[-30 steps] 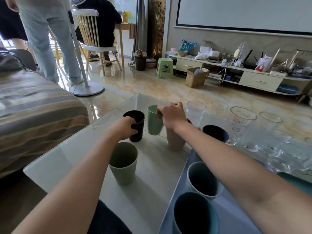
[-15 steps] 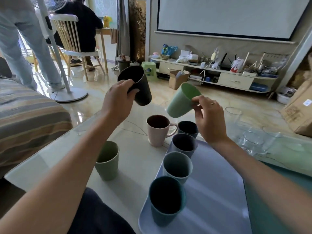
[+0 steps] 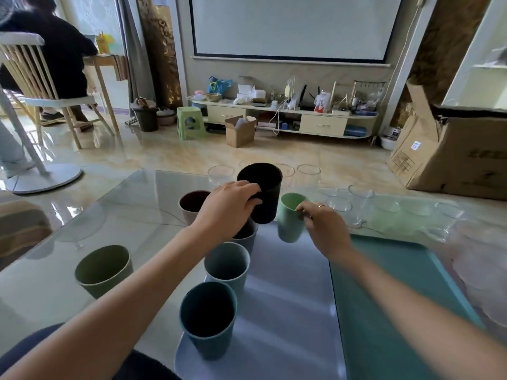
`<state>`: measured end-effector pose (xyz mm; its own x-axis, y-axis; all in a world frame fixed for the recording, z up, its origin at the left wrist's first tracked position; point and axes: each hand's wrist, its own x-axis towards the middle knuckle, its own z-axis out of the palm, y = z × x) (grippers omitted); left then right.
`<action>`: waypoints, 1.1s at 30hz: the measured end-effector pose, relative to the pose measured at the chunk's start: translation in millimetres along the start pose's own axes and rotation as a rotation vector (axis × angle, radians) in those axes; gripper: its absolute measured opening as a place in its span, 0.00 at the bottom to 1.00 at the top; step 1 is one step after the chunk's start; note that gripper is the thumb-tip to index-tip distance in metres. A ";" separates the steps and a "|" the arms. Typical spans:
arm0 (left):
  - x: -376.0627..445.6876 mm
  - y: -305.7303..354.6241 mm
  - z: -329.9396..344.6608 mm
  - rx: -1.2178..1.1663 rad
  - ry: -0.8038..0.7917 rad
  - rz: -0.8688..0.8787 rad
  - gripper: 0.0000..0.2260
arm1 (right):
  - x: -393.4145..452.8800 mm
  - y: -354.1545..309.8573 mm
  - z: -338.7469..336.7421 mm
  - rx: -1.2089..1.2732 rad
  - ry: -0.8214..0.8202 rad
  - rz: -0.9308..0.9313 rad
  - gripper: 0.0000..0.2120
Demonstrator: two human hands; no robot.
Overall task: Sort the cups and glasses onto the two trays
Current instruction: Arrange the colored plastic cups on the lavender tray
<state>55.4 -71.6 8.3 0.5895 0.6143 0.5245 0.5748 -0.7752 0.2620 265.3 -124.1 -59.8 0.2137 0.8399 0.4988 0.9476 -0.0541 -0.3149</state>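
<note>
Having lifted them off the bench, we now lower the matte black cup [image 3: 262, 196], grasped in our left hand [image 3: 227, 208], and the light-green mug [image 3: 290, 222], pinched in our right hand [image 3: 325, 229], toward the lavender plastic tray [image 3: 288, 311], likely joining the cups there.

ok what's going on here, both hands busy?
A person is sorting cups. The left hand holds a black cup and the right hand a light green cup, both over the far end of the grey tray, which already carries a row of cups. The teal tray beside it is bare where visible.
</note>
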 end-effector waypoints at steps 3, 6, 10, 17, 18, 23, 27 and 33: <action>-4.2 -8.6 -5.9 -0.009 0.021 -0.030 0.08 | 7.7 -1.4 9.5 0.017 -0.047 -0.016 0.08; -3.7 -12.5 -9.9 -0.034 0.043 -0.045 0.06 | 12.8 -3.3 21.1 -0.025 -0.117 -0.017 0.08; -1.4 -11.2 -8.9 -0.034 0.026 -0.041 0.07 | 8.0 -2.0 30.7 -0.149 -0.111 -0.035 0.10; -4.3 -4.9 -9.1 -0.021 -0.045 -0.040 0.09 | 10.2 -4.3 26.2 0.021 -0.167 -0.009 0.07; -4.7 -4.1 -9.6 -0.022 -0.050 -0.041 0.09 | 10.9 -4.5 25.9 0.043 -0.176 -0.002 0.07; -4.9 -3.6 -10.5 -0.015 -0.053 -0.055 0.09 | 11.1 -10.9 26.6 0.091 -0.210 0.028 0.07; -5.5 -3.1 -9.9 -0.023 -0.066 -0.060 0.09 | 9.7 -15.8 26.4 0.053 -0.225 0.049 0.08; -4.6 -1.2 -8.8 -0.082 -0.099 -0.004 0.08 | -4.6 -34.9 6.2 0.495 0.051 0.074 0.24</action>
<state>47.0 -74.8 12.8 0.6426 0.6258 0.4422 0.5311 -0.7797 0.3316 229.8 -122.7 -56.1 0.2996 0.8152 0.4957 0.7057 0.1602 -0.6901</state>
